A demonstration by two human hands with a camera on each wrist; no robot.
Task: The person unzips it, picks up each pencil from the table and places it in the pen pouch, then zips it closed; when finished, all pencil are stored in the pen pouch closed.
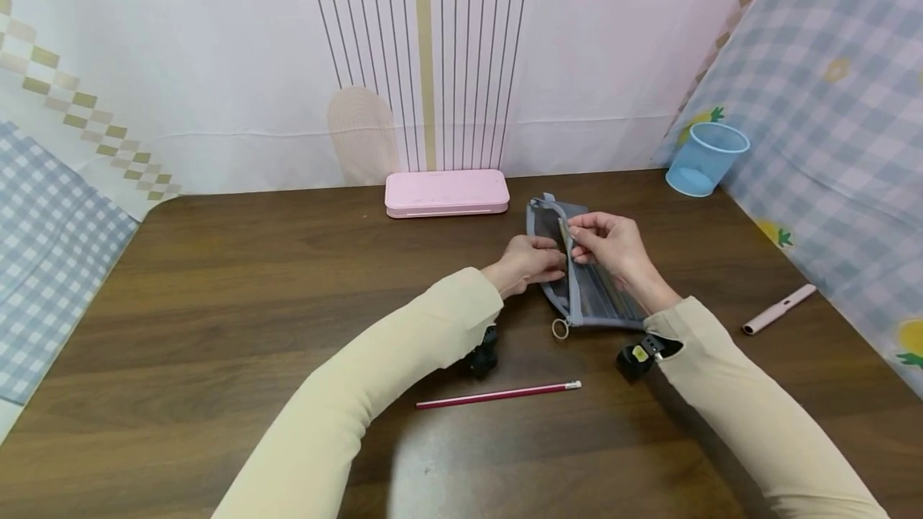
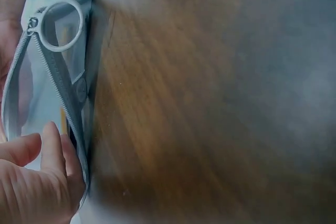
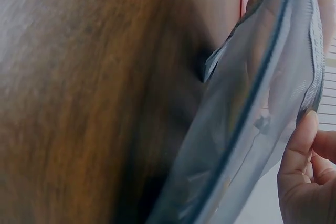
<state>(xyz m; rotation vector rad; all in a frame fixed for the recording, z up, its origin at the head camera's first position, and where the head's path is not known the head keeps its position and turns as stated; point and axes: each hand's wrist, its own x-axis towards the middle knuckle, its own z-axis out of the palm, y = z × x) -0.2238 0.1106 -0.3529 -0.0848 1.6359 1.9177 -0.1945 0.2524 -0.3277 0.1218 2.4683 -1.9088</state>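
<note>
A grey see-through mesh zip pouch (image 1: 600, 307) lies on the table with its zip undone and its mouth spread. Several slim items show through the mesh, one of them a yellow stick (image 2: 63, 121) near the left fingertips. My right hand (image 1: 613, 245) pinches the zipped edge between thumb and fingers, also seen in the right wrist view. At the mouth, my left hand (image 1: 530, 261) reaches in with fingers extended, the thumb apart from them. A round ring pull (image 1: 560, 329) hangs at the near end of the zip.
A red pencil (image 1: 497, 395) with a white end lies in front of the pouch. Behind stands a pink case (image 1: 447, 193). To the right are a pale pink pen (image 1: 779, 310) and a blue mesh cup (image 1: 707, 158) near the table's far right corner.
</note>
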